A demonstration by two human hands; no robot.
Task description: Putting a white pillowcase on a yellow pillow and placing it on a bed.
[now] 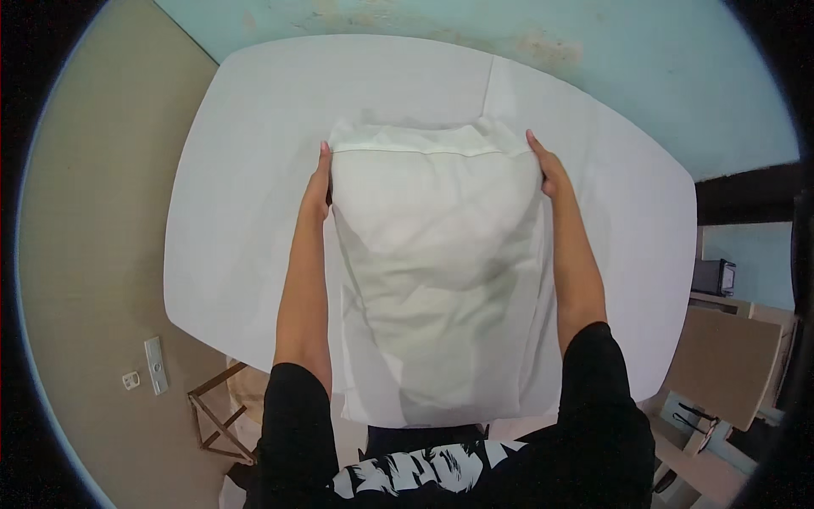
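Observation:
A white pillow in a white pillowcase (pixel 437 271) lies lengthwise on a bed covered with a white sheet (pixel 246 170), its near end hanging over the bed's front edge toward me. My left hand (pixel 319 188) presses against the pillow's far left side near the top corner, fingers along the cloth. My right hand (pixel 547 170) grips the far right corner the same way. Both forearms run along the pillow's long sides. The pillowcase's hem forms a seam across the far end.
A beige wall (pixel 93 254) with a light switch plate (pixel 156 365) is on the left. A wooden stool frame (pixel 216 416) stands below the bed's near left corner. Brown cardboard and a dark appliance (pixel 714 276) sit at the right. The far wall is pale turquoise.

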